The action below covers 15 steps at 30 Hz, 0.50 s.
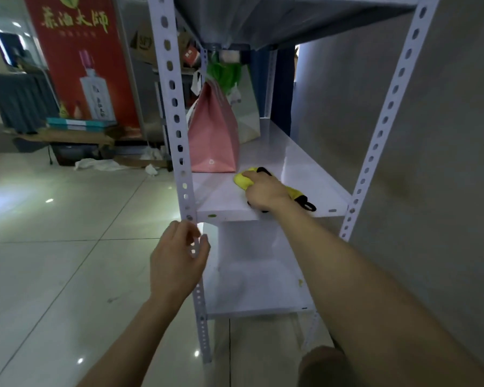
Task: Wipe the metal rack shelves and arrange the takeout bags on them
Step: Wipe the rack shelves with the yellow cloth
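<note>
Left hand (176,261), lower centre, fingers curved around the rack's front-left post (182,174), thumb on the other side; cannot tell if it actually grips. Lower shelf (257,283) just right of it, bare white. Right hand (263,191), centre frame, fingers curled over a yellow cloth (242,180) with black trim, pressing it on the middle shelf (305,174) near the front edge. Pink takeout bag (215,135) upright on the same shelf, just behind-left of the cloth. Pale bag (249,107) and green bag (224,71) further back. Red banner (81,65) upper left, blurred.
</note>
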Tool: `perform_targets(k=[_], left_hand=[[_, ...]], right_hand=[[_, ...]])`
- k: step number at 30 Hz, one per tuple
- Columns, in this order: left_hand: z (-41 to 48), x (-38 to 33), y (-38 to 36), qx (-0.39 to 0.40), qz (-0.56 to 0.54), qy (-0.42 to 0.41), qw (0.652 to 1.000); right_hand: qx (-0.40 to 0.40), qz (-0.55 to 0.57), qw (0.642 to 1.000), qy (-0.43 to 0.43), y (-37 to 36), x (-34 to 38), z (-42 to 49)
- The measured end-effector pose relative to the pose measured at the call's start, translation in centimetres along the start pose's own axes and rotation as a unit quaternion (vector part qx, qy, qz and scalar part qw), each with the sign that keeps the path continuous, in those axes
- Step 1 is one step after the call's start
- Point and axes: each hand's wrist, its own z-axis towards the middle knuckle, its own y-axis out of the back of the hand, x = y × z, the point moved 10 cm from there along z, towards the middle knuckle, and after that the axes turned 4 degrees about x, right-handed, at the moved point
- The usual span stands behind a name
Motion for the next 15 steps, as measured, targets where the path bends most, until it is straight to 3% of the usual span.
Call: perform_targets(k=[3,5,11,15], left_hand=[[0.4,3.8,-0.2,-0.048,-0.078,0.148,0.985],[1.2,4.6,-2.1,-0.012,-0.109,0.178,0.978],[3.1,4.9,-4.2,0.057,-0.114,0.151,0.980],[3.8,5.7,-4.2,0.089,-0.077,0.146,0.982]], right_hand=[[0.011,0.008,0.999,0.051,-0.9,1.6,-3.4],[0.007,0.027,0.998,0.053,0.1,0.1,-5.0],[-0.083,0.036,0.993,-0.078,6.6,-10.9,-7.2],[-0.107,0.002,0.991,-0.079,5.8,-9.9,-5.3]])
